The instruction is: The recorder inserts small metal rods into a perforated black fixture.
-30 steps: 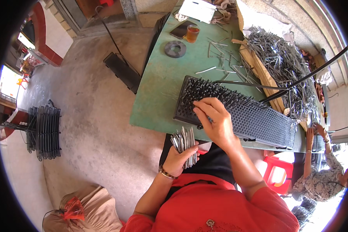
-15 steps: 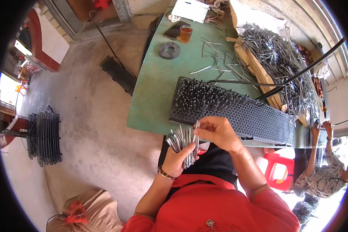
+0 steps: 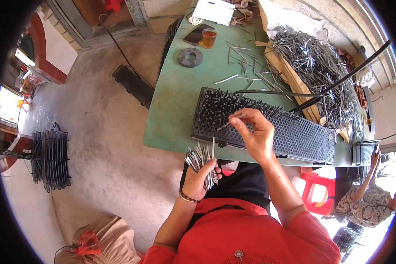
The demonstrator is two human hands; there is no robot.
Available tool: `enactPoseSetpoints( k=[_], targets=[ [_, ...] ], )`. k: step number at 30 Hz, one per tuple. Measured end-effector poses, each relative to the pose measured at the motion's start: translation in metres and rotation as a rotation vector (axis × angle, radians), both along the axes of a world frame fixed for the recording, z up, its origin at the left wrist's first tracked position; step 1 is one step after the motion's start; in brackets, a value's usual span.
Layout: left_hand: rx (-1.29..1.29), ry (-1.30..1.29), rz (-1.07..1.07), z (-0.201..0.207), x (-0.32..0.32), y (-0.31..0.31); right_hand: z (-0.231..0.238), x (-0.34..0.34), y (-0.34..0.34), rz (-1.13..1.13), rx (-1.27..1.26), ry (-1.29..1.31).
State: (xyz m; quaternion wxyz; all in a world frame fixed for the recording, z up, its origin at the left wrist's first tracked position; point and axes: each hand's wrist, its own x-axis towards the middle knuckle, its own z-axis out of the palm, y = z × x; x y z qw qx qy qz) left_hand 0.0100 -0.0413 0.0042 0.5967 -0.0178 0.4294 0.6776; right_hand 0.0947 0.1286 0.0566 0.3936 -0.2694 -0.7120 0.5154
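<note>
Many thin metal strips (image 3: 201, 157) are gripped in a bundle by the left hand (image 3: 199, 178), nearer the body than the green worktop (image 3: 171, 119). The right hand (image 3: 257, 134) pinches what looks like a single strip (image 3: 224, 126), tilted above the black perforated tray (image 3: 306, 138). That tilt could make it snag the upright pieces (image 3: 211, 108) crowded left of the right fingertips; a slackened left grip could spill the uneven bundle. No brand, label or writing is legible around either hand.
</note>
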Motion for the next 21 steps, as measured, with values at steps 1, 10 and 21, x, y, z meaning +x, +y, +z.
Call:
enactPoseSetpoints(
  k=[1, 10, 21],
  targets=[
    [0.011, -0.005, -0.003, 0.001, 0.0, 0.0, -0.001, -0.002, 0.0, 0.003, 0.138, -0.089],
    [0.024, -0.007, -0.05, -0.004, 0.002, -0.003, 0.0, -0.003, 0.004, 0.018, 0.262, -0.182],
    [-0.004, 0.014, -0.074, -0.003, 0.002, -0.002, -0.001, -0.007, 0.013, 0.082, 0.314, -0.183]
  ],
)
